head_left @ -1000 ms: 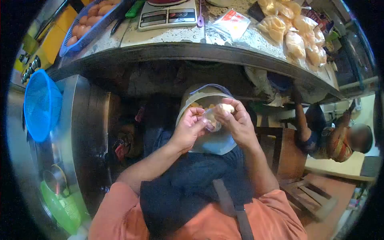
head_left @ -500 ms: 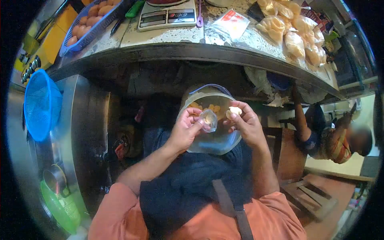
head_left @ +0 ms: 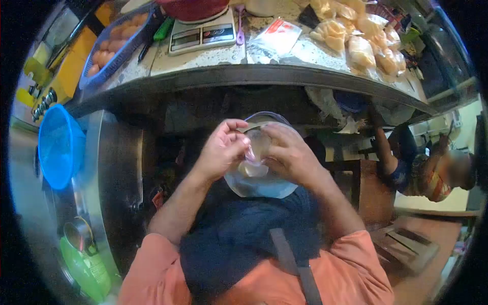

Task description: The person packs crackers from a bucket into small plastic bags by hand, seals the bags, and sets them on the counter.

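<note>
My left hand pinches a small clear plastic bag or cup over the bowl, thumb and fingertips at its edge. Whether it is a bag or a cup, I cannot say. Something pale seems to be inside it. Right beside it is my right hand, fingers curled and pointing inward, touching or nearly touching the plastic. Its fingertips are partly hidden and a little blurred, so what they hold does not show. Beneath both hands a wide translucent bowl rests on my lap; its contents are mostly covered by my hands.
On the worktop ahead are a blue basket of eggs, a kitchen scale with a red bowl, a purple spoon and filled clear bags. A blue colander stands left. Another person is at the right.
My right hand has moved left and inward to the plastic in my left hand. The pale lump it held is out of sight. The view has tilted slightly.
</note>
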Demonstrator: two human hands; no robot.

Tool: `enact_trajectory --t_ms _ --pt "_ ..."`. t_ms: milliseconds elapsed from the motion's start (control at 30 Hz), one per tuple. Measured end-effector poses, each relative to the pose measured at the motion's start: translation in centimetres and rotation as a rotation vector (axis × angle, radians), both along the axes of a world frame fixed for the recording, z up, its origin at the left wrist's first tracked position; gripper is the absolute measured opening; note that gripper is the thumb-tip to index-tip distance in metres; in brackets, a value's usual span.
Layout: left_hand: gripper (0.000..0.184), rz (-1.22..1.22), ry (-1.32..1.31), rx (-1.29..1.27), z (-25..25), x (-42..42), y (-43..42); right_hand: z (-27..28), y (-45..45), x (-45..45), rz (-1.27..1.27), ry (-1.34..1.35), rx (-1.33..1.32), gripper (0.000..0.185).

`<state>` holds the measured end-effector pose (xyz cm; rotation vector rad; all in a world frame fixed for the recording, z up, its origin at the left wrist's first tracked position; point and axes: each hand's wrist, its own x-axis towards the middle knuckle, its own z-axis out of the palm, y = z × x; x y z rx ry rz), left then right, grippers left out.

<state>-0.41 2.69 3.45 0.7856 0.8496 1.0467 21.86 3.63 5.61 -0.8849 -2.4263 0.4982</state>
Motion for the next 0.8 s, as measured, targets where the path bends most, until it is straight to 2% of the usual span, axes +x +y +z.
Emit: enact_trajectory --t_ms 33,67,167,200,233,333,400,433,467,500,567,600,700,733,800 --pt "0.031 0.047 -0.013 0.030 0.4 0.0 0.5 1.4 0.8 -0.2 0.026 0.071 0.005 0.018" --pt "0.040 -0.004 -0.044 0.131 0.8 0.0 1.1 3.2 1.5 -0.4 0.052 0.141 0.013 0.017" --pt "0.076 -0.162 -0.140 0.432 2.0 0.4 2.7 8.5 3.2 -1.1 0.068 0.295 -0.020 0.016" --pt "0.097 -0.287 -0.149 0.409 2.0 0.7 3.2 9.1 4.3 -1.2 0.098 0.308 0.000 0.016" --pt "0.090 -0.379 -0.205 0.366 2.0 0.9 3.5 9.8 5.3 -1.3 0.130 0.320 0.021 0.015" --pt "0.080 -0.429 -0.026 0.335 2.8 1.9 4.7 11.4 7.0 -1.4 0.045 0.348 -0.285 0.017" --pt "0.072 -0.462 0.045 0.289 4.1 2.2 5.2 10.6 8.0 -1.1 0.076 0.492 -0.487 0.018" --pt "0.067 -0.491 -0.038 0.266 4.6 2.2 5.4 10.0 8.4 -1.0 0.093 0.563 -0.591 0.019" --pt "0.062 -0.518 -0.123 0.239 5.0 2.0 5.6 9.6 8.5 -0.7 0.026 0.561 -0.602 0.019" --pt "0.057 -0.544 -0.207 0.211 5.4 1.9 5.8 9.4 8.4 -0.7 0.064 0.605 -0.634 0.018" --pt "0.046 -0.591 -0.129 0.168 6.2 1.9 6.7 9.1 8.2 -0.9 0.144 0.691 -0.701 0.016" --pt "0.041 -0.616 -0.089 0.146 6.5 2.0 7.1 8.8 8.3 -0.8 0.124 0.631 -0.635 0.015" --pt "0.031 -0.531 0.190 0.246 5.5 3.0 7.8 9.2 7.9 -0.5 0.147 0.675 -0.724 0.016" --pt "0.031 -0.548 0.184 0.256 5.2 2.9 8.1 8.8 8.0 0.0 0.042 0.576 -0.591 0.017" --pt "0.032 -0.585 0.171 0.275 5.1 2.6 8.4 9.0 7.5 0.4 0.050 0.563 -0.603 0.017"
